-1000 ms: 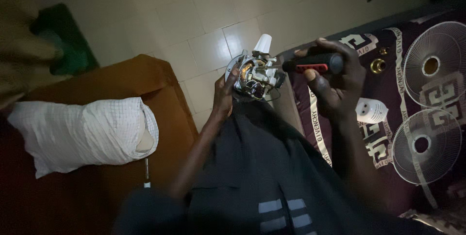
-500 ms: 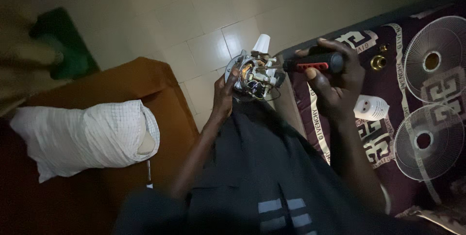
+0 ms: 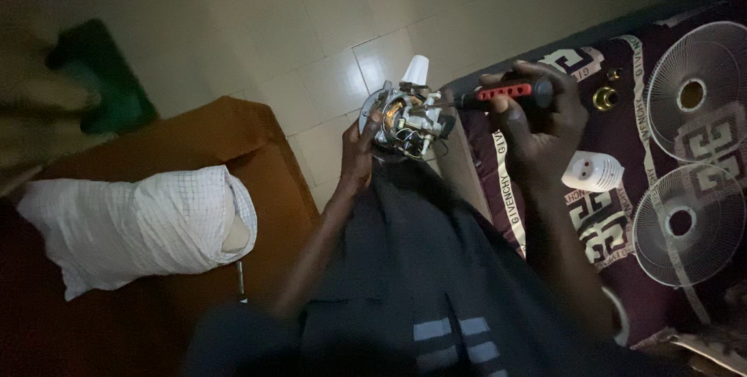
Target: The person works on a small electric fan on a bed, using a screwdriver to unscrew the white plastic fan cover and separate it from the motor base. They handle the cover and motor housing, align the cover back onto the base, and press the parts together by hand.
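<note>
**Screwdriver tip in the fan motor, both hands full**

I'm looking down over a dark lap and here is the picture. The left hand (image 3: 359, 147) is wrapped around the near left side of a small fan motor (image 3: 405, 119), fingers curled tight on its round metal housing, holding it up above the knees. The motor sits in the middle of the view, over the pale tiled floor (image 3: 311, 19), with copper windings and loose wires showing on its open face and a white plastic cone standing up from its far edge.

The right hand (image 3: 537, 124) is closed in a full fist around a screwdriver (image 3: 498, 94) with a red and black handle. The tool lies nearly level, handle to the right, shaft running left into the motor's right side. I cannot tell exactly what the tip touches; it is lost among the wires.

To the right, a dark purple patterned cloth (image 3: 622, 136) carries the loose parts: two round wire fan grilles (image 3: 692, 167) side by side at the right edge, a white plastic cap (image 3: 593, 171) just near the right wrist, and a small brass nut (image 3: 604, 98) a little farther off.

On the left, a white checked bundle of cloth (image 3: 132, 225) lies on a brown seat (image 3: 233, 128), well apart from both hands.
</note>
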The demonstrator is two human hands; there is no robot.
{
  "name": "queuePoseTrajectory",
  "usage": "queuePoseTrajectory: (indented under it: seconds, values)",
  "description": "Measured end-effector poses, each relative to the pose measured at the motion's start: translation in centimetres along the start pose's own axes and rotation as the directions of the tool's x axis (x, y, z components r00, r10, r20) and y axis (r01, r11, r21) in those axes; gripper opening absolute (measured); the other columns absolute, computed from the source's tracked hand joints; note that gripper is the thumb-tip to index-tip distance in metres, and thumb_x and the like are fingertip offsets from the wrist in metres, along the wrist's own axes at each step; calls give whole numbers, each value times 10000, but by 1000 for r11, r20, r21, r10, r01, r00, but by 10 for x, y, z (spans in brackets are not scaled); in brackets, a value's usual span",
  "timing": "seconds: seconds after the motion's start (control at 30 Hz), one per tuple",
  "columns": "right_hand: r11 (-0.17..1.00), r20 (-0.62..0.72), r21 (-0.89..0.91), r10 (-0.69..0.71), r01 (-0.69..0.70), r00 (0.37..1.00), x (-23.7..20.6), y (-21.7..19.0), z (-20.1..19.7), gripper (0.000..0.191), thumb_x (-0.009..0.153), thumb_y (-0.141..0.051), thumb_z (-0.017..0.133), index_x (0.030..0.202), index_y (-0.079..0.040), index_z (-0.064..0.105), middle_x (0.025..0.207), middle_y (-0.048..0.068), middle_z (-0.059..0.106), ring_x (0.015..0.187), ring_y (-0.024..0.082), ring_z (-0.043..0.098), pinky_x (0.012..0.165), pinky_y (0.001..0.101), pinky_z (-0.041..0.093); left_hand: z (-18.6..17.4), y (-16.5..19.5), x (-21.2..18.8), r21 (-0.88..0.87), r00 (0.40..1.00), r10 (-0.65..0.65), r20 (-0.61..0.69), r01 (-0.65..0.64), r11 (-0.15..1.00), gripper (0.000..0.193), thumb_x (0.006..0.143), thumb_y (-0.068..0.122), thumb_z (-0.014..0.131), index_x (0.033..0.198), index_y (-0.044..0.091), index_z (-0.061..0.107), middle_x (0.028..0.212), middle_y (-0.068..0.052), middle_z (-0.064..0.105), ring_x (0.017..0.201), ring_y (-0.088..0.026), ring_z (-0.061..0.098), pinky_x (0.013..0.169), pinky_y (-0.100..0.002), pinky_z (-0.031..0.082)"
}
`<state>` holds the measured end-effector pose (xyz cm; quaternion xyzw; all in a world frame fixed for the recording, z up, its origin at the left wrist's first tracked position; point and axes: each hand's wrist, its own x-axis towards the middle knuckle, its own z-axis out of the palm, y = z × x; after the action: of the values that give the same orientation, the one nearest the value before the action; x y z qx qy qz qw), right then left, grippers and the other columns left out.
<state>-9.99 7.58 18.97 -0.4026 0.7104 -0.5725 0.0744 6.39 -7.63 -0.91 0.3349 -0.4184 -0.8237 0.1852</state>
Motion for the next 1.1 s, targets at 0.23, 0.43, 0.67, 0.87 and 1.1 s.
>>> queuePoseTrajectory:
  seconds: [0.23,0.43,0.67,0.87,1.1]
  values:
    - [988,-84,33,154,-151,985,-1,-4,5,364,1094,-237,718,1311,-9,537,1131,181,760,858,191,742,722,263,604,-5,2,-1,79,998,-67,-5,68,995,794,917,585,628,1389,-53,583,1151,-205,692,1056,-281,716,893,-429,631]
    - [991,-57,-131,0,-7,998,-2,5,3,266,1190,-229,696,1284,-23,557,1090,147,775,1020,206,793,859,306,662,-10,-3,-1,31,999,32,44,-33,999,767,944,571,663,1426,-18,561,1204,-175,687,1097,-257,673,925,-408,589]
    - [986,-76,-152,57,-68,995,-2,8,0,283,1163,-254,691,1269,-23,567,1068,147,784,854,166,770,724,271,621,-10,-2,-3,169,996,-84,-21,87,982,613,962,531,624,1235,-16,663,1038,-163,718,914,-220,749,756,-371,653]
    - [995,-47,-95,31,-35,998,0,7,0,295,1138,-250,686,1275,-23,557,1032,152,771,868,186,781,704,263,627,-7,1,-3,66,995,83,47,-86,994,613,993,482,676,1350,-15,635,1166,-129,722,1016,-175,692,860,-302,591]
    - [994,-41,-110,-24,19,999,-4,3,0,275,1179,-222,709,1261,-3,563,1090,188,728,1065,243,777,908,330,650,-9,0,-3,139,1000,-26,-1,26,990,620,962,522,651,1261,-20,675,1033,-121,718,901,-189,705,756,-353,603]
